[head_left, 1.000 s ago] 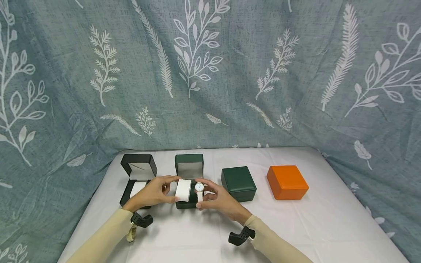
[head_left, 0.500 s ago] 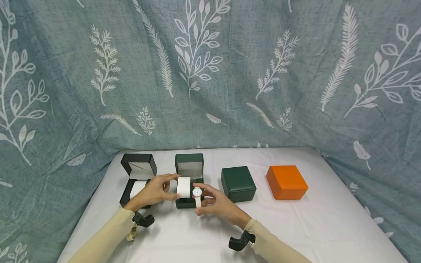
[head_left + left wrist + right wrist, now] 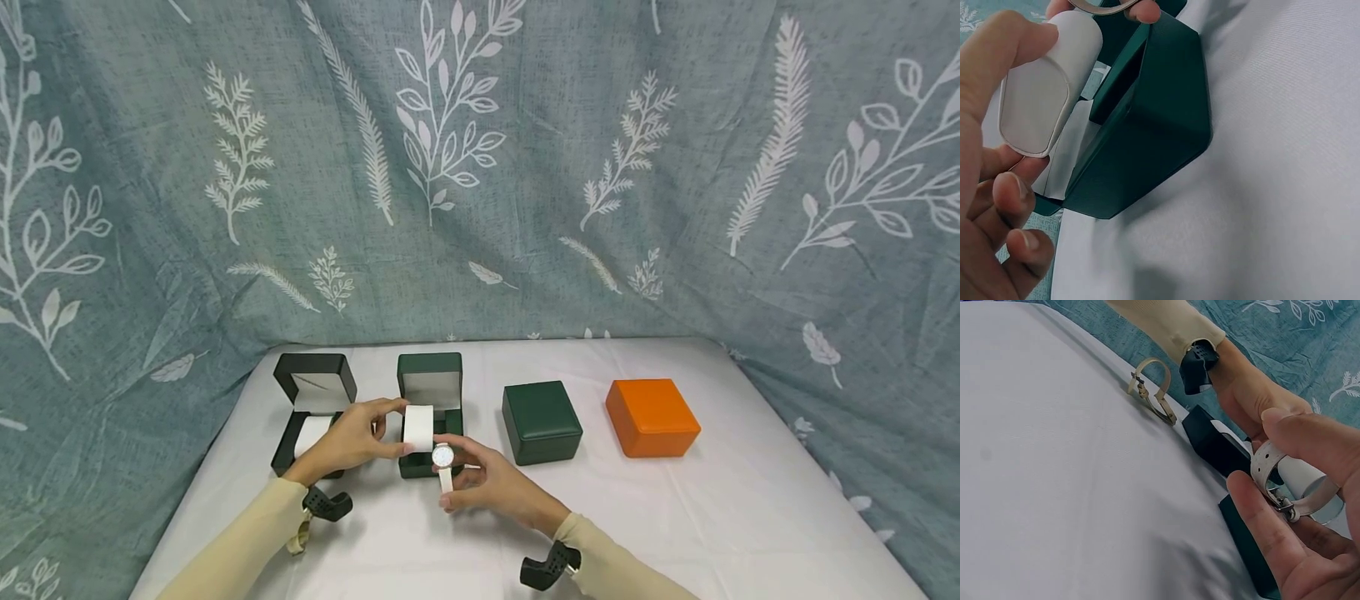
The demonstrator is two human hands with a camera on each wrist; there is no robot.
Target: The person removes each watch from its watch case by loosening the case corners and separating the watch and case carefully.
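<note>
My left hand (image 3: 348,437) pinches a white watch cushion (image 3: 418,429) between thumb and fingers, over the opened green watch box (image 3: 431,367). The left wrist view shows the cushion's flat grey-white end (image 3: 1035,109) beside the box wall (image 3: 1154,119). In front of the box, my right hand (image 3: 498,487) holds a wristwatch (image 3: 443,456) with a white strap and a round white dial. Its strap (image 3: 1264,462) is buckled into a loop, as the right wrist view shows, with thumb and fingers around it. Watch and cushion are apart, side by side.
An opened black watch box (image 3: 315,375) with a white cushion stands at the left, partly behind my left hand. To the right are a closed green box (image 3: 542,417) and a closed orange box (image 3: 651,417). A beige-strapped watch (image 3: 1163,400) lies near my left wrist.
My right hand has moved the watch toward me and slightly left, away from the box. The cushion in my left hand has straightened from a slight tilt.
</note>
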